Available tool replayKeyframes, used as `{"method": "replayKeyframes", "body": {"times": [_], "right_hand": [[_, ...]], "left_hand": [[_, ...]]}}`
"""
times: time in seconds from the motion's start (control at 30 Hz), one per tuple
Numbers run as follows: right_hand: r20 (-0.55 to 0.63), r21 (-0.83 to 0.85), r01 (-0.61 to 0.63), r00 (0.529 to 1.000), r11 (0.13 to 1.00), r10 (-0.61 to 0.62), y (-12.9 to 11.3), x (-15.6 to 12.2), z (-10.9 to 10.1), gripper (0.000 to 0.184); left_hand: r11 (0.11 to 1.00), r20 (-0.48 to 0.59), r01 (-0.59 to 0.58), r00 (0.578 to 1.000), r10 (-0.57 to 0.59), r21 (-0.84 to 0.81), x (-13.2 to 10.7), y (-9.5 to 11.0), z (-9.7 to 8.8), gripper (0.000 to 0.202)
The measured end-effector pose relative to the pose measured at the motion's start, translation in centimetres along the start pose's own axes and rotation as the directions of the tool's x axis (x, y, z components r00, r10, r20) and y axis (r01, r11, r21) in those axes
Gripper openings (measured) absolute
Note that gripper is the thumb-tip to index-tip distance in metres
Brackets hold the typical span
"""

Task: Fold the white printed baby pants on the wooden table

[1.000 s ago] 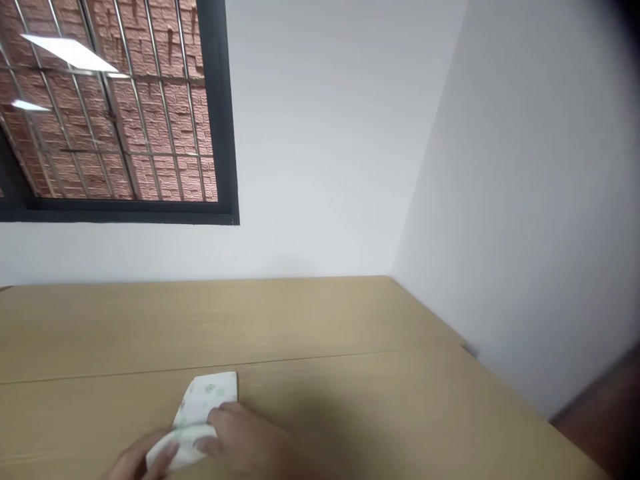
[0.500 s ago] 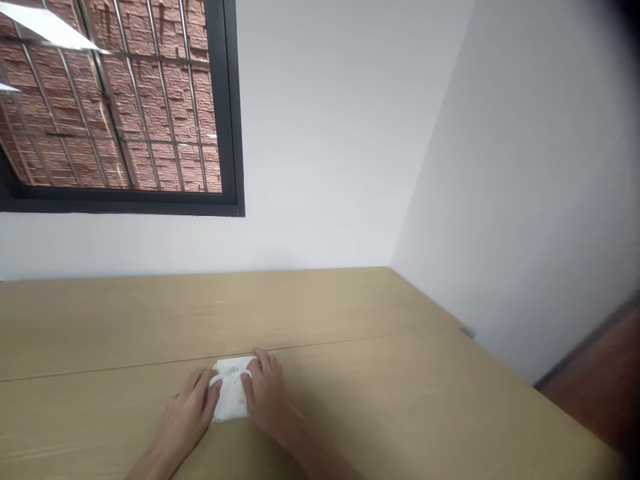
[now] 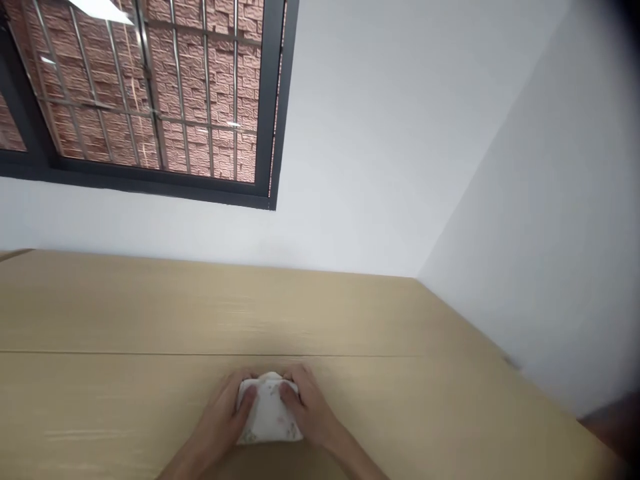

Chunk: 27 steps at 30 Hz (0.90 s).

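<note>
Both hands closer together now, left hand (image 3: 223, 419) and right hand (image 3: 310, 410) fingers clasping folded white cloth (image 3: 269, 417) on table (image 3: 125, 373).

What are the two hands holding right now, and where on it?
Both hands grip a small folded white cloth on the table: the left hand on its left side, the right hand on its right, fingers over the top.

Both hands down on a small folded white cloth (image 3: 269, 417) with a faint print, lying on a light wooden table (image 3: 125, 320). Left hand (image 3: 226, 421) pressing its left edge, right hand (image 3: 311, 413) pressing its right edge, thumbs on top. Behind, a white wall (image 3: 375, 133) and a dark-framed window (image 3: 150, 100) with metal bars, brick beyond.
</note>
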State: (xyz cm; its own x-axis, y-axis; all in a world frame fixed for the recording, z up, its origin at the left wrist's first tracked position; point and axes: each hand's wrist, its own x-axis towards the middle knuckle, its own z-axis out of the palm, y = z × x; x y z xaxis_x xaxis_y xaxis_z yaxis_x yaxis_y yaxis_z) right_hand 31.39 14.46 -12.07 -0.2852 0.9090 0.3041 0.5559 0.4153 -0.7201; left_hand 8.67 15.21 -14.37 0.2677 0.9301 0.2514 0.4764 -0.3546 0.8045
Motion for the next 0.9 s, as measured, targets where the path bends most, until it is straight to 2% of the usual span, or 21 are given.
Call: {"method": "replayKeyframes", "body": {"times": [0.27, 0.47, 0.57, 0.63, 0.77, 0.83, 0.9], "right_hand": [[-0.016, -0.016, -0.062, 0.998, 0.998, 0.061, 0.9, -0.2, 0.7, 0.037], [-0.015, 0.012, -0.07, 0.997, 0.997, 0.07, 0.7, -0.1, 1.1, 0.032], [-0.027, 0.028, -0.044, 0.999, 0.999, 0.044, 0.5, -0.2, 1.0, 0.029], [-0.061, 0.007, 0.012, 0.998, 1.0, -0.012, 0.5, -0.1, 0.9, 0.026], [-0.157, -0.095, 0.113, 0.979, 0.989, -0.127, 0.9, 0.1, 1.1, 0.022], [-0.252, -0.19, 0.153, 0.947, 0.97, -0.199, 0.5, 0.1, 1.1, 0.022], [-0.296, -0.266, 0.205, 0.913, 0.942, -0.282, -0.7, -0.2, 1.0, 0.024]], "left_hand": [[0.996, -0.001, 0.071, 0.997, -0.071, -0.045, 0.1, -0.1, 0.3, 0.037], [0.994, 0.057, 0.091, 0.994, -0.088, -0.052, -0.2, -0.1, 0.2, 0.04], [0.995, 0.021, 0.083, 0.996, -0.083, -0.046, -0.3, -0.3, 0.3, 0.039], [0.999, -0.002, 0.029, 1.0, -0.029, -0.029, -0.1, -0.4, 0.3, 0.039], [0.992, 0.029, -0.117, 0.993, 0.116, 0.038, 0.3, -0.1, 0.0, 0.034], [0.977, -0.025, -0.161, 0.986, 0.166, 0.138, 0.1, 0.2, 0.2, 0.034], [0.926, -0.082, -0.238, 0.959, 0.272, 0.295, -0.6, 0.6, 0.8, 0.035]]}}
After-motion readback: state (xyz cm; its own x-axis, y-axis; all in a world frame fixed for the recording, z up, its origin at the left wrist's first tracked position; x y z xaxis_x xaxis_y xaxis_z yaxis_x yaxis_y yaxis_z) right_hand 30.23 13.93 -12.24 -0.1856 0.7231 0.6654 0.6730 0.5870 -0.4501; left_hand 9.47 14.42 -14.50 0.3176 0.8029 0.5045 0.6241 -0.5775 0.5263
